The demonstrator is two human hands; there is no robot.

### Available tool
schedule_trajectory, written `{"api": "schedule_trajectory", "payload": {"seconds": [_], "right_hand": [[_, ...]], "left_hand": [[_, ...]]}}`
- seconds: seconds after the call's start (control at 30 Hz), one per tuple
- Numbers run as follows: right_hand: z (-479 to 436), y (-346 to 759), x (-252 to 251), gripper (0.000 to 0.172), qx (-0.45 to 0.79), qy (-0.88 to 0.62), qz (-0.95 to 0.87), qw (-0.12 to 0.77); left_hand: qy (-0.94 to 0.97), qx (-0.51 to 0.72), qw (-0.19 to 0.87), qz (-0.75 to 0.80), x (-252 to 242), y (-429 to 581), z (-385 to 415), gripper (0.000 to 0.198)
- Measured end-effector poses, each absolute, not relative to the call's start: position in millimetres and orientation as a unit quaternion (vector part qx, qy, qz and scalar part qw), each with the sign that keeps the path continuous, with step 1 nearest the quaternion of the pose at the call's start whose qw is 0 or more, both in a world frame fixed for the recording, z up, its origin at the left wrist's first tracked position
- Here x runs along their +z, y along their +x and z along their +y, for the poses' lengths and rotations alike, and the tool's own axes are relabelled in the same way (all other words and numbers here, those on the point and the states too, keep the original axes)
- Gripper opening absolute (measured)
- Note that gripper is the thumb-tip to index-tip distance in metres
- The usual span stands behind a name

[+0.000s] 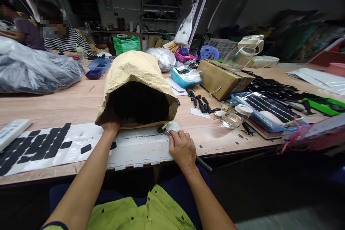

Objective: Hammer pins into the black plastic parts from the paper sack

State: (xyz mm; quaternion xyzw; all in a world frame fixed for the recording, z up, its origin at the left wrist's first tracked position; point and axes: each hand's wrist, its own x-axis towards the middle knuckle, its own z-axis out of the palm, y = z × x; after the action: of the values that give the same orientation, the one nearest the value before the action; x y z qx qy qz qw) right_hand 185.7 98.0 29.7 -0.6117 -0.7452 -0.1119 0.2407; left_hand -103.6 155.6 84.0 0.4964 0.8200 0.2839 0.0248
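A large tan paper bag (134, 63) lies on its side with its mouth facing me; its inside is too dark to make out. My left hand (110, 124) reaches into the mouth at the lower left, its fingers hidden in the shadow. My right hand (183, 147) is closed around a hammer (204, 164) with a metal head and a black handle. The hammer's head rests near a white board (140, 151) just before the bag. Left of the board is a white sheet (77, 138) bearing rows of black rounded pads.
A full plastic bag (37, 66) lies at the left. Black handle-like pieces (201, 104) lie right of the paper bag, before a cardboard box (219, 79). A blue basket (269, 115) and a glass jar (231, 120) stand farther right. Two people sit across the table.
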Motion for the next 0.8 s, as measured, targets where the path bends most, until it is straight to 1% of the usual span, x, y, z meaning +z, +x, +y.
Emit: {"api": "schedule_trajectory", "payload": {"seconds": [0.07,0.13,0.23,0.37,0.43,0.47,0.6,0.7,0.8], "right_hand": [[98,185,30,0.022,-0.111,-0.612,-0.745,0.24],[98,185,31,0.022,-0.109,-0.613,-0.745,0.239],[98,185,31,0.022,-0.107,-0.616,-0.743,0.239],[98,185,31,0.022,-0.109,-0.614,-0.745,0.236],[98,186,30,0.022,-0.109,-0.615,-0.745,0.233],[98,186,30,0.022,-0.109,-0.616,-0.745,0.231],[98,186,30,0.023,-0.106,-0.618,-0.743,0.232],[97,186,31,0.023,-0.104,-0.62,-0.742,0.234],[96,185,32,0.023,-0.103,-0.623,-0.74,0.234]], "left_hand": [[0.492,0.258,-0.034,0.831,89,-103,149,0.053],[0.479,0.236,-0.05,0.844,95,-101,139,0.051],[0.497,0.233,0.022,0.836,101,-93,119,0.044],[0.659,0.286,0.173,0.673,93,-74,93,0.027],[0.7,0.288,0.241,0.608,83,-66,86,0.022],[0.706,0.285,0.258,0.595,78,-63,84,0.02],[0.703,0.287,0.261,0.597,64,-60,83,0.019],[0.696,0.289,0.252,0.607,64,-62,84,0.022],[0.69,0.278,0.258,0.617,65,-64,85,0.022]]}}
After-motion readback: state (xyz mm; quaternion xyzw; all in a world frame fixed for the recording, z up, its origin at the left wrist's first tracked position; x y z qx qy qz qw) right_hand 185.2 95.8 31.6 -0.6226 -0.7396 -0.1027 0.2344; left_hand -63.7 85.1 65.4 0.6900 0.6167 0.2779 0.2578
